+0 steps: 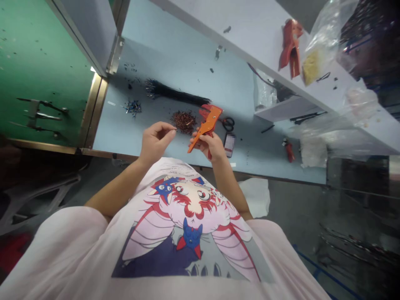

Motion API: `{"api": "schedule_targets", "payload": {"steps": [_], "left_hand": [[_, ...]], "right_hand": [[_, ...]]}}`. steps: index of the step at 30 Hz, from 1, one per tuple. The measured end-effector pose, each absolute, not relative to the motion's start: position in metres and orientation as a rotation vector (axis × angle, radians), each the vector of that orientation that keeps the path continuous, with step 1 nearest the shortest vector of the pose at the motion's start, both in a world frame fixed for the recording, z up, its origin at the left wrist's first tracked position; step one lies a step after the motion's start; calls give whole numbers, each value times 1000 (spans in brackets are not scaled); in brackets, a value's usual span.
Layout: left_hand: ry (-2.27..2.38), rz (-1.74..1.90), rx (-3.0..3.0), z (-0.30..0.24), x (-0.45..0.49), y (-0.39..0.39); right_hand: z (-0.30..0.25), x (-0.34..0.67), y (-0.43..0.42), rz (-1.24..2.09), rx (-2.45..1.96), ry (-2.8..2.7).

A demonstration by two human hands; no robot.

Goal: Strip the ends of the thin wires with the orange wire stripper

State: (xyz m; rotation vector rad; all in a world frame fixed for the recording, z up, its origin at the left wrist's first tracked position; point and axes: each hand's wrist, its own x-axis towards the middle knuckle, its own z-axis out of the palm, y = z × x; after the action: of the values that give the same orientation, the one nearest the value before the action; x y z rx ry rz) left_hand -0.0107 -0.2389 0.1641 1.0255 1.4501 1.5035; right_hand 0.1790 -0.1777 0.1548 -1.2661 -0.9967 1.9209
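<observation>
My right hand (212, 146) is wrapped round the handles of an orange and red wire stripper (210, 120), its head tilted up and away from me. To its left, my left hand (156, 141) is closed in a pinch, thumb against forefinger; whatever lies between the fingertips is too small to name. Just beyond both hands is a heap of short copper-brown bits (184, 121). Behind the heap lies a long bundle of black wires (178, 93) with pale ends at the left. A small pile of blue and silvery pieces (133, 107) sits farther left.
Black-handled scissors (228, 123) and a phone (229, 144) lie right of my right hand. A second red stripper (291, 49) rests on the white shelf (250, 39) near plastic bags (325, 37). Red-handled pliers (289, 151) lie at the right. A green board (40, 79) stands at left.
</observation>
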Motion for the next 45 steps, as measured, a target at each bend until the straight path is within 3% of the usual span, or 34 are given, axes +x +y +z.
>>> {"api": "schedule_targets", "payload": {"steps": [5,16,33,45], "left_hand": [[1435,1489,1014,163,1,-234],[1245,1459,930,171,9,-234],[1126,1422,1274,180,6,-245],[1131,1400,1308,182,6,-245]], "right_hand": [[170,178,-189,2146,-1131,-792],[198,180,-222,2404,-825,-1018],[209,177,-232,2566,-531,-771],[214,175,-231,2547,-604,-801]]}}
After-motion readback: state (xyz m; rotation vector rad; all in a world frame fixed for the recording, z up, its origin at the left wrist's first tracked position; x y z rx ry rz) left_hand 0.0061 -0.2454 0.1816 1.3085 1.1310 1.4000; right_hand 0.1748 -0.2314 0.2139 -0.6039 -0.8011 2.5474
